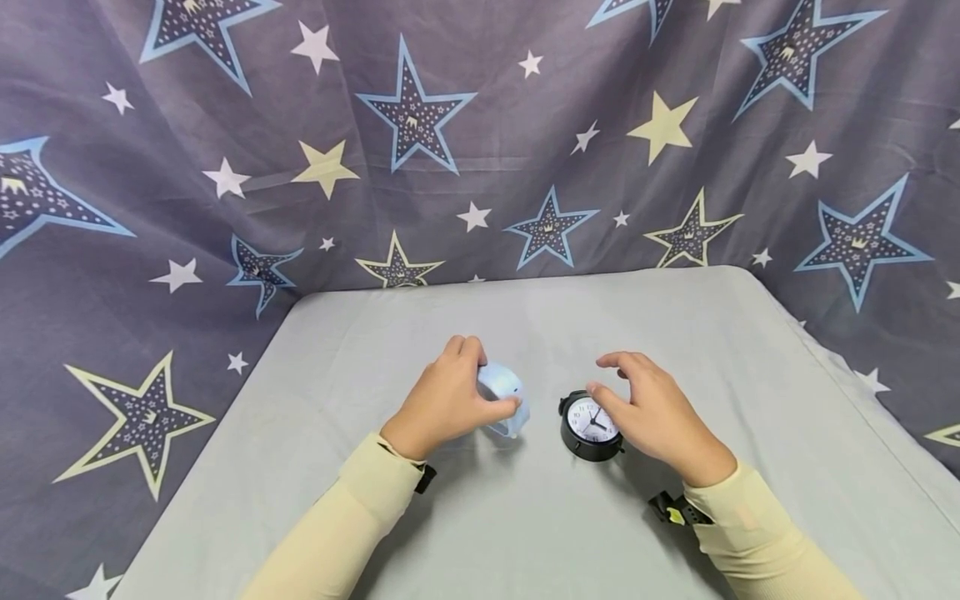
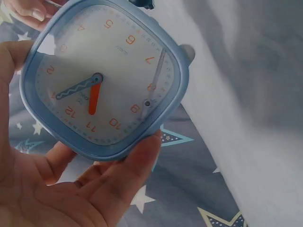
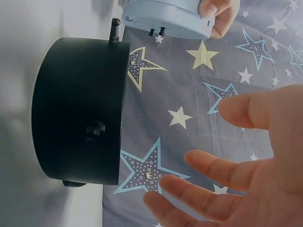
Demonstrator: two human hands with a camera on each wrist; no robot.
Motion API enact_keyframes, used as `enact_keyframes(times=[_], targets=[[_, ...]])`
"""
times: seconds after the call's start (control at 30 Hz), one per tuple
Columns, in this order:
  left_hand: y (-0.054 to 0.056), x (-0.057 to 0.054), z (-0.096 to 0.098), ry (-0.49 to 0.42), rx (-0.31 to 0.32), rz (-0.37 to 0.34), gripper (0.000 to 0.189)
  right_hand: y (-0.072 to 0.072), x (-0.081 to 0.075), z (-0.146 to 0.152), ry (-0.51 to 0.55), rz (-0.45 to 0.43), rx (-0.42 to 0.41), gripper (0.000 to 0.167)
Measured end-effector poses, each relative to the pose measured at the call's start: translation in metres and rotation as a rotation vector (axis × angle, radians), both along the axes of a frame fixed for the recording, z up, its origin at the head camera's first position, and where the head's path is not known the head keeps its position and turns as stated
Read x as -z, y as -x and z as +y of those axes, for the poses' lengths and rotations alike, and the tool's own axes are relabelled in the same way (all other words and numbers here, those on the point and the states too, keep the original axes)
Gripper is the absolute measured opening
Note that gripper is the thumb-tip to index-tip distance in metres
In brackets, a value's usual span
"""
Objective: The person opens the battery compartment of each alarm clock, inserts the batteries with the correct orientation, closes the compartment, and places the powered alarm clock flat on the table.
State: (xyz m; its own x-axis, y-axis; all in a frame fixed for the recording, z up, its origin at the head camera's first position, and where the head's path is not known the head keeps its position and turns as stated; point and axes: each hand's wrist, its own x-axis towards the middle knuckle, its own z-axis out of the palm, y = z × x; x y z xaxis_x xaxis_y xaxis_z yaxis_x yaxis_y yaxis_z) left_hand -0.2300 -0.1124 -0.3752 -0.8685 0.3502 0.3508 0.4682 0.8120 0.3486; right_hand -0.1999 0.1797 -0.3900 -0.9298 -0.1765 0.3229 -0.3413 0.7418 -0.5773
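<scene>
My left hand grips a light blue alarm clock by its edges, thumb on one side and fingers on the other. In the left wrist view the blue clock shows its rounded-square dial with orange numerals, and the fingers lie along its rim. A round black alarm clock with a white dial lies face up on the grey cloth. My right hand hovers beside it, fingers spread and relaxed. From the right wrist, the black clock shows its side wall, apart from the fingers.
A grey cloth covers the table. Behind it and at both sides hangs a dark curtain printed with stars. Each wrist wears a dark strap, the right one with a yellow-green part.
</scene>
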Motion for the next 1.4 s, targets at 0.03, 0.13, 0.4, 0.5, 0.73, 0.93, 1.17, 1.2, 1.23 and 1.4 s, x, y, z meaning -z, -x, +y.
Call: enact_keyframes(times=[0.03,0.13,0.4,0.5,0.73,0.93,1.17,1.2,1.23,1.4], targets=[[0.001,0.001,-0.001,-0.02,0.009,-0.006,0.059,0.0,0.0,0.0,0.001,0.0,0.001,0.041],[0.003,0.004,-0.004,-0.074,0.039,-0.018,0.057,0.001,0.0,0.001,0.002,-0.001,0.002,0.041],[0.005,0.009,-0.012,-0.152,0.115,-0.077,0.061,0.002,0.003,0.002,0.011,-0.003,0.001,0.04],[0.005,0.01,-0.013,-0.161,0.137,-0.112,0.072,0.002,0.003,0.002,0.017,-0.006,-0.004,0.039],[0.004,0.013,-0.016,-0.178,0.139,-0.184,0.074,0.003,0.003,0.003,0.023,-0.007,-0.01,0.039],[0.007,0.02,-0.021,-0.252,0.199,-0.187,0.069,0.004,0.004,0.005,0.022,-0.018,-0.012,0.038],[0.006,0.026,-0.025,-0.3,0.254,-0.239,0.063,0.004,0.005,0.004,0.041,-0.029,-0.021,0.038],[0.006,0.026,-0.026,-0.306,0.261,-0.251,0.062,0.004,0.005,0.004,0.042,-0.031,-0.021,0.038],[0.006,0.027,-0.026,-0.31,0.268,-0.263,0.062,0.003,0.005,0.004,0.042,-0.033,-0.022,0.038],[0.006,0.031,-0.03,-0.33,0.297,-0.308,0.061,0.002,0.005,0.004,0.047,-0.048,-0.024,0.038]])
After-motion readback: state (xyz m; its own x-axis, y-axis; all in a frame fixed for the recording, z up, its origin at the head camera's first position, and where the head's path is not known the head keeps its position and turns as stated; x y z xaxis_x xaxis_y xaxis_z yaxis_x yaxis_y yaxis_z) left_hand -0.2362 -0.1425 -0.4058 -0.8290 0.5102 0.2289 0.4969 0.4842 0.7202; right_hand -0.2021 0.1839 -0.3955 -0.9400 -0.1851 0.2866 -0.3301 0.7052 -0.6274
